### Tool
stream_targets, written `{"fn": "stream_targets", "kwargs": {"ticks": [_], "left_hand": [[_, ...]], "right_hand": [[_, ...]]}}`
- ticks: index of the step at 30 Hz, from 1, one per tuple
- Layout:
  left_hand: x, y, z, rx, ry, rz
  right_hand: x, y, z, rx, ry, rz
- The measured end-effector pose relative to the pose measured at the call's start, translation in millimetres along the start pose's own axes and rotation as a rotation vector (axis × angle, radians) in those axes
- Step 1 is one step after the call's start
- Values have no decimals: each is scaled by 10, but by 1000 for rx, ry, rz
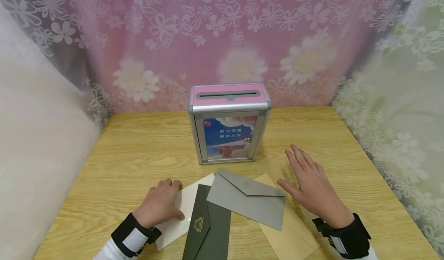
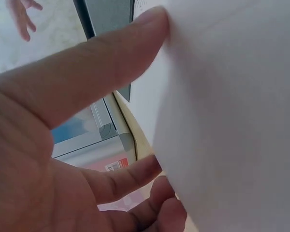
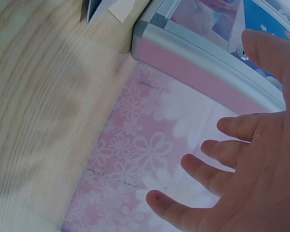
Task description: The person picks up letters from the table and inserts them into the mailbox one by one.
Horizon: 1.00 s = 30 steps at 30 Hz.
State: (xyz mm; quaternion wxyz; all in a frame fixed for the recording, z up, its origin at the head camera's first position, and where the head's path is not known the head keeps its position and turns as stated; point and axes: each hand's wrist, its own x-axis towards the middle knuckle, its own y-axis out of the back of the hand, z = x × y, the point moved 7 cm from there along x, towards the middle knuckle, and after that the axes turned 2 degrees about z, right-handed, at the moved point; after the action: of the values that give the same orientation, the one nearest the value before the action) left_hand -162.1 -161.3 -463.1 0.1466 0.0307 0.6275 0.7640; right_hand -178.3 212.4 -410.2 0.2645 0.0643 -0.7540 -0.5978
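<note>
- Dark green envelope overlaps white envelope
- Left hand: thumb and fingers gripping white envelope's edge
- Right hand: empty, fingers apart, beside grey envelope

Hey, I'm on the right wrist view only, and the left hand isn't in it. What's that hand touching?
Observer: The left hand is touching the white envelope.
Operator: And which envelope lies on top where they overlap?
Observer: The gray envelope; it partly covers the dark green envelope and the tan envelope.
Operator: I see one side of the box. Any opening elsewhere?
Observer: Yes, the head view shows a long slot in its top.
</note>
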Motion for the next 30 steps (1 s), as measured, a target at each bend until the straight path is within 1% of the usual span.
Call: {"fn": "stream_targets", "kwargs": {"ticks": [6, 10, 14, 19, 25, 30], "left_hand": [[-5, 8, -34, -27, 5, -17], [20, 24, -96, -103, 48, -37], [47, 94, -165, -163, 89, -31], [40, 258, -233, -193, 80, 11], [-39, 550, -347, -193, 68, 81], [-107, 716, -404, -201, 48, 98]], "right_hand": [[-17, 39, -15, 10, 4, 9], [-26, 53, -4, 2, 7, 14], [-26, 71, 4, 4, 2, 16], [-29, 82, 4, 9, -5, 11], [-27, 93, 0, 9, -4, 12], [-28, 96, 6, 7, -8, 6]]}}
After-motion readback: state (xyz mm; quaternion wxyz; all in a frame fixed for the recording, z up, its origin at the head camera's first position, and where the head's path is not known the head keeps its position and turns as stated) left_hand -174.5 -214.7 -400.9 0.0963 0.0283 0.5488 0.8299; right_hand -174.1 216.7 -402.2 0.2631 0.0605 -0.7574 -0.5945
